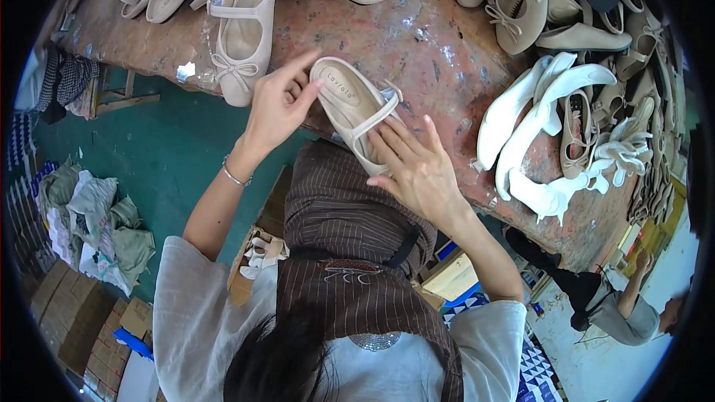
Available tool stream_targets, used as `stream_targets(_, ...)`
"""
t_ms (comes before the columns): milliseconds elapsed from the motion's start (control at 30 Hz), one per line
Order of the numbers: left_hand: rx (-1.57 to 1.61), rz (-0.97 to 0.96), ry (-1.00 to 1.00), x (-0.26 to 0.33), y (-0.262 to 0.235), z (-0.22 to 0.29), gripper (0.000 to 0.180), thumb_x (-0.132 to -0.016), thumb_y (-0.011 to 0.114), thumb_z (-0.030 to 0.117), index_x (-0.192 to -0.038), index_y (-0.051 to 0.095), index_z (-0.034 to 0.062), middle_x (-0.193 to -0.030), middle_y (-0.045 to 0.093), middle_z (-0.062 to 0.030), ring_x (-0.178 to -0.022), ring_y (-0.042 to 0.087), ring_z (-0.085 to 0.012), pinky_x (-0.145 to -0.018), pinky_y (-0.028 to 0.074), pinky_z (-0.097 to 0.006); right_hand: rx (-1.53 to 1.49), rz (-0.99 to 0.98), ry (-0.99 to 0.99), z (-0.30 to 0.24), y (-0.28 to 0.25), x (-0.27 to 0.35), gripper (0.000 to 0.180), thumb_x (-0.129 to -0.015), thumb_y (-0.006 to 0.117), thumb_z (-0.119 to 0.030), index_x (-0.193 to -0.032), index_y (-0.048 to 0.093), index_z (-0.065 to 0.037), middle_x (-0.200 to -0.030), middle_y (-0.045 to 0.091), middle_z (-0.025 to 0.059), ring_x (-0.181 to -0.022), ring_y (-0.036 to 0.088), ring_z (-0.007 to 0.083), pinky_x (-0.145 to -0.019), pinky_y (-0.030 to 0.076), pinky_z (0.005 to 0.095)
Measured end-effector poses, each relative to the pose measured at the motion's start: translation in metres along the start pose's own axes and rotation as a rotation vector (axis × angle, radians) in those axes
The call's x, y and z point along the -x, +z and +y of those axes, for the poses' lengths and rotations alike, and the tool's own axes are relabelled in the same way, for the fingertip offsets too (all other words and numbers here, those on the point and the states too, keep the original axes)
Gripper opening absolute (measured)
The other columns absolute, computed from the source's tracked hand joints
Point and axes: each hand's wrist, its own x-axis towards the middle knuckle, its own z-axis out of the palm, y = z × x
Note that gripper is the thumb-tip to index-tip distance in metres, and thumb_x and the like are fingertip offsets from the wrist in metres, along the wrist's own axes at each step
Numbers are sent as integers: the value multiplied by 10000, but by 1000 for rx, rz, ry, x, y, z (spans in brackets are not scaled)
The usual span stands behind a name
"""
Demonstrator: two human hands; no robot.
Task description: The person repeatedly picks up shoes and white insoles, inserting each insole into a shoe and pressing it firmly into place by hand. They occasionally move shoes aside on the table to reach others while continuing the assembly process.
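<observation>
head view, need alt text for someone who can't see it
A person's left hand is at the heel of a beige strapped shoe, and the right hand spreads over its front part, at the near edge of a worn reddish table. More beige shoes lie along the top and right, near white curved pieces.

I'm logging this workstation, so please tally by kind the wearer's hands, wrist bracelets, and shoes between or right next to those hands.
Hands: 2 (left hand, right hand)
Bracelet: 1
Beige shoes: 2 (strapped shoe between the hands, bow-toed shoe beside the left hand)
Total: 5
</observation>
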Motion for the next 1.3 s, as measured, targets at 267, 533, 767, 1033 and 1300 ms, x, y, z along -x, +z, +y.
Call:
stream_targets(267, 109, -120, -114, -17, 0, -10, 267, -1000, 598, 189, -1084, 710, -38, -684, 672, -107, -570, 532, -69, -508, 439, -282, 2, 27, 44, -12, 20, -44, 913, -796, 572, -704, -1544, 353, -230, -1573, 353, 87, -1491, 235, 252, -1200, 176, 515)
stream_targets(533, 56, -62, -119, -22, 14, -20, 139, -914, 670, 84, -1007, 743, 11, -540, 512, 9, -498, 380, -21, -438, 309, -245, 46, 111, 143, -27, 28, -83, 744, -797, 722, -515, -1430, 537, -171, -1496, 472, 84, -1494, 253, 289, -1213, 92, 536)
stream_targets(767, -116, -30, 67, -42, 12, 9, 125, -927, 632, 115, -930, 672, -3, -629, 580, -107, -547, 508, -131, -518, 420, -318, 87, 267, 365, -40, 4, -10, 593, -802, 717, -406, -1189, 678, 40, -1204, 664, 157, -1430, 338, 404, -1203, 120, 569)
stream_targets(1033, 372, -486, -409, -6, -18, 2, 210, -929, 597, 60, -1111, 497, 30, -1098, 605, -133, -864, 672, -266, -633, 631, -372, -25, 319, 100, -21, -9, 25, 173, -772, 702, -114, -937, 753, -103, -1064, 715, 42, -1408, 423, 282, -1171, 53, 688)
stream_targets(1300, 1220, -735, -516, -38, -59, 118, 643, -945, 583, 34, -1509, 276, -5, -1314, 549, -268, -1104, 646, -428, -699, 668, -410, -115, 1091, 372, -3, -78, 50, 435, -787, 641, 49, -1199, 697, -80, -1388, 562, 198, -1361, 445, 441, -1143, 284, 568)
